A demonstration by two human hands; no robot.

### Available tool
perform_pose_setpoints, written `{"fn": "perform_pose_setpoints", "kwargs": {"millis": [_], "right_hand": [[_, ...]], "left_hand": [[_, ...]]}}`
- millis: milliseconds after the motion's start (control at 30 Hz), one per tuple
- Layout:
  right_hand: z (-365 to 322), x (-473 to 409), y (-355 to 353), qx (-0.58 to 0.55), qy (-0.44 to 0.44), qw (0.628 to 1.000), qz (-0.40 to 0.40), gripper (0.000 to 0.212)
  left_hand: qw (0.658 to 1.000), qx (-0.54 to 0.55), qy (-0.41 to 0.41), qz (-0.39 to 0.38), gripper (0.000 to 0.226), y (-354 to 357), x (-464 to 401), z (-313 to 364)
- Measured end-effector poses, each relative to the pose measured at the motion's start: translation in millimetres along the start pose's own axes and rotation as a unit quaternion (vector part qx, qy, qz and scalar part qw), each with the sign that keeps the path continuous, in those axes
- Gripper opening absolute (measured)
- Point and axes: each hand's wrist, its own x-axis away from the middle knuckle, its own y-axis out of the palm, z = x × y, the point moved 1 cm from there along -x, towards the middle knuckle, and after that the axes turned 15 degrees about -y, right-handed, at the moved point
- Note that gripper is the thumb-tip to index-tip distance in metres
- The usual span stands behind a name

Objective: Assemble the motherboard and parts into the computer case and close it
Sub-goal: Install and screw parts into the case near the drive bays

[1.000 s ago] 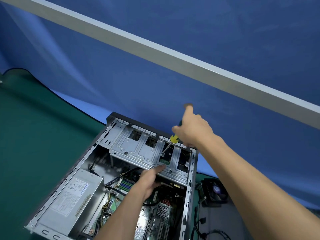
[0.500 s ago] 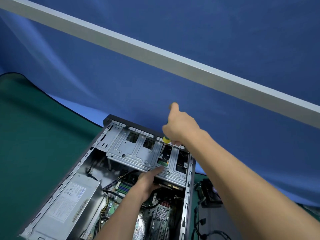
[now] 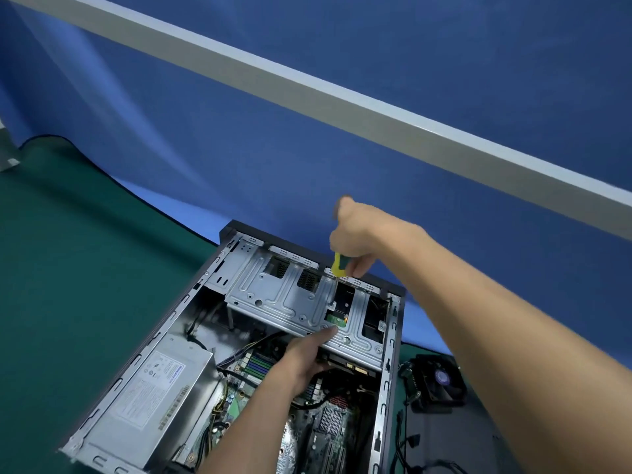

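Observation:
The open computer case (image 3: 191, 302) lies on its side on the green mat. A silver drive cage (image 3: 284, 299) spans its far end, above the green motherboard (image 3: 253, 364). My right hand (image 3: 355, 234) grips a yellow-and-green screwdriver (image 3: 338, 265), which stands nearly upright with its tip down on the cage near a cutout. My left hand (image 3: 304, 357) reaches into the case under the cage's near edge, thumb along the edge; its fingers are hidden beneath the cage. A grey power supply (image 3: 154, 388) sits in the case's left corner.
A black cooler fan (image 3: 441, 381) with loose black cables (image 3: 410, 446) lies on the mat right of the case. Blue cloth hangs behind, crossed by a grey bar (image 3: 342, 97). Bare green mat (image 3: 68, 268) stretches left of the case.
The right hand has swung the screwdriver from a slant to nearly upright over the cage. The left hand has stayed under the cage edge. The view has shifted slightly.

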Motion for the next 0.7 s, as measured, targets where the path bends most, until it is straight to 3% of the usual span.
{"fn": "perform_pose_setpoints", "kwargs": {"millis": [33, 100, 200, 267, 300, 467, 567, 700], "right_hand": [[3, -2, -2, 0.012, 0.004, 1.0, 0.02, 0.009], [12, -3, -7, 0.03, 0.023, 0.999, 0.037, 0.016], [22, -1, -11, -0.053, 0.04, 0.997, -0.031, 0.01], [26, 2, -10, -0.052, 0.034, 0.998, 0.0, 0.006], [26, 1, -8, -0.022, 0.029, 0.999, 0.031, 0.016], [13, -2, 1, -0.021, 0.008, 0.999, 0.035, 0.017], [12, -2, 7, 0.049, -0.006, 0.995, 0.092, 0.025], [12, 1, 9, 0.072, -0.006, 0.993, 0.089, 0.028]], "left_hand": [[1.0, -0.005, 0.005, 0.0, 0.032, 0, 0, 0], [1.0, -0.012, 0.02, -0.001, 0.024, 1, 1, 0], [0.999, -0.015, 0.03, 0.003, 0.04, 1, -1, -1], [0.999, -0.013, 0.03, 0.003, 0.044, 1, -2, 0], [0.999, -0.01, 0.031, 0.004, 0.043, 1, -3, 0], [1.0, -0.008, 0.015, -0.006, 0.017, 1, 0, -1], [1.0, -0.002, 0.012, -0.006, 0.031, 0, -2, -1], [1.0, -0.003, 0.005, 0.004, 0.051, 2, 0, 0]]}}
